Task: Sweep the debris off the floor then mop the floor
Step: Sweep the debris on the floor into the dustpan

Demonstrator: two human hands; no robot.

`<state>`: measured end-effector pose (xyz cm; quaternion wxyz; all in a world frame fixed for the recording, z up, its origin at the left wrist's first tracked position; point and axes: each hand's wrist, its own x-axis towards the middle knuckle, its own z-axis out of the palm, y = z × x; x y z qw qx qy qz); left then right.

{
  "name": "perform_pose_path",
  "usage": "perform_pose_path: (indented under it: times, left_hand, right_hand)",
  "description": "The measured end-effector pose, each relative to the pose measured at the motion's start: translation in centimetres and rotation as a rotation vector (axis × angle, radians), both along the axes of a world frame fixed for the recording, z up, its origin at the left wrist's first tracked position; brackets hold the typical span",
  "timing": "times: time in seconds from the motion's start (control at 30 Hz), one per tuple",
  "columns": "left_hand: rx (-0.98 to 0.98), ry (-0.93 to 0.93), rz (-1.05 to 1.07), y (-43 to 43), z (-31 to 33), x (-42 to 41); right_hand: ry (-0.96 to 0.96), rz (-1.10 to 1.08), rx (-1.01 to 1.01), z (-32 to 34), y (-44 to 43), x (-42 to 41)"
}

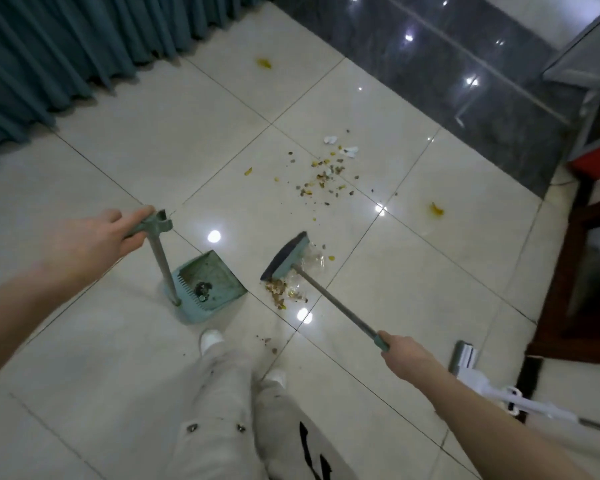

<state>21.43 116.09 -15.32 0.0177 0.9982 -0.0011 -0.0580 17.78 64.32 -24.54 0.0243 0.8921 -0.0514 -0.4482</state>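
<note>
Left hand (94,242) gripped the dustpan (210,285) handle, pan resting on the tile floor (118,341), right hand (407,356) curled round the broom (286,256), its head beside a debris (281,292) pile, more scattered beyond, mop (465,355) lying at right.

one head-worn wide-angle view looks steeply down from standing height at the tiled floor (153,161). the dustpan (219,282) sits near mid-frame, the broom (286,256) just right of it; beyond it the curtain (66,46) fills the top left, the person's legs (222,393) below it.

Dim overhead light glares off glossy tiles (326,109); edges warp, blurred.
</note>
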Motion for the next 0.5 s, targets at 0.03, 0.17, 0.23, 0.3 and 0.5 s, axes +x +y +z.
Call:
perform_pose_path:
  times: [0.03,0.17,0.23,0.3,0.5]
  left_hand:
    - [-0.012,-0.011,0.0,-0.3,0.0,0.0]
    - [-0.047,-0.036,-0.012,-0.4,0.6,0.3]
    - [-0.062,-0.058,-0.024,0.0,0.9,0.7]
    - [-0.052,-0.077,-0.02,0.6,1.1,1.4]
    - [-0.035,-0.097,-0.027,2.7,1.3,4.5]
  right_hand:
    - [-0.006,-0.003,-0.006,0.4,-0.9,-0.5]
    - [-0.042,-0.019,0.044,2.2,-2.7,-0.2]
    - [-0.059,-0.028,0.087,3.1,-2.7,0.7]
    - [-0.083,-0.023,0.126,3.6,-2.2,1.9]
    - [-0.158,-0.044,0.226,4.6,3.7,7.9]
